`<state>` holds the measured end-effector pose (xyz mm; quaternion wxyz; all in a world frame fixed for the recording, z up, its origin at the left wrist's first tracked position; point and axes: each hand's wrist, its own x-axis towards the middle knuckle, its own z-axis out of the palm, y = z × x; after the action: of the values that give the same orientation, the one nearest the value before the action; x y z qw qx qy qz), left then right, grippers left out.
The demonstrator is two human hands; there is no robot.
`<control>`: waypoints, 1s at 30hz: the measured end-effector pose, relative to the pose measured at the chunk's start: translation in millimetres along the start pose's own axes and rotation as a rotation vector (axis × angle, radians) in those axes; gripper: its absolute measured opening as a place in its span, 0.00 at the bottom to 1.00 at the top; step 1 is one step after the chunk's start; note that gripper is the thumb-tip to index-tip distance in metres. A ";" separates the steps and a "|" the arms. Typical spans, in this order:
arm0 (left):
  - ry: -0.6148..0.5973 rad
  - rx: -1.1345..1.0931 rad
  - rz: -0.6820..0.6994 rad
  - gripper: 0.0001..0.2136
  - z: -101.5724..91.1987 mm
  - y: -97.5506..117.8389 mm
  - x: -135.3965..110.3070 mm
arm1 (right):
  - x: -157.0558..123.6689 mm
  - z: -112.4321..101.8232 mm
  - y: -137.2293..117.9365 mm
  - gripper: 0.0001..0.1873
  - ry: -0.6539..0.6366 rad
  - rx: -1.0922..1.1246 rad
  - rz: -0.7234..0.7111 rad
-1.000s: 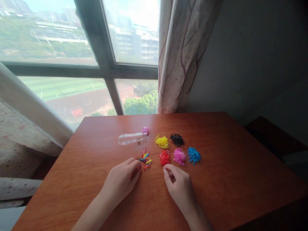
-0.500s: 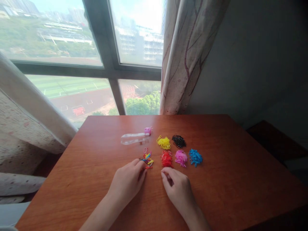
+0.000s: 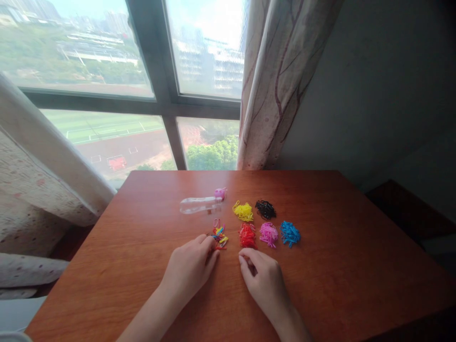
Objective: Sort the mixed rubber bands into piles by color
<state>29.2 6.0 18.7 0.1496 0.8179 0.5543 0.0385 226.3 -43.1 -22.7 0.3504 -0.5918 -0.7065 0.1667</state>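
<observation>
On the wooden table [image 3: 338, 266] lie small piles of rubber bands sorted by colour: yellow [image 3: 243, 211], black [image 3: 265, 209], red [image 3: 246, 235], pink [image 3: 268, 233] and blue [image 3: 289, 233]. A mixed-colour pile [image 3: 218, 234] lies to their left. My left hand [image 3: 189, 269] rests on the table, its curled fingertips touching the edge of the mixed pile. My right hand [image 3: 262, 280] sits just below the red pile, thumb and fingers pinched together; what they hold, if anything, is too small to see.
A clear plastic bottle with a pink cap [image 3: 199, 204] lies on its side behind the mixed pile. A window and a patterned curtain [image 3: 278, 85] stand behind the table. A dark bench [image 3: 406, 209] is at the right.
Both hands stay almost where they were beside the mixed and red piles. The camera has shifted slightly, so everything sits a little further right.
</observation>
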 end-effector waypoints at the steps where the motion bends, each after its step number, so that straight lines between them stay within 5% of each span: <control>1: 0.002 0.003 0.003 0.07 0.2 0.1 0.0 | 0.2 0.2 -0.1 0.10 0.000 -0.004 -0.008; 15: -0.017 0.015 0.009 0.09 -4.5 -3.1 -1.5 | 15.6 2.9 -17.1 0.10 -0.031 -0.159 -0.076; 30: -0.035 0.012 0.045 0.09 -6.0 -7.1 -2.4 | 45.3 16.7 -40.8 0.07 -0.184 -0.542 0.007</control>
<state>20.6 7.4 22.6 0.1537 0.8316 0.5332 0.0243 182.9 -6.9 5.6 0.1134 -0.6487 -0.7521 0.0260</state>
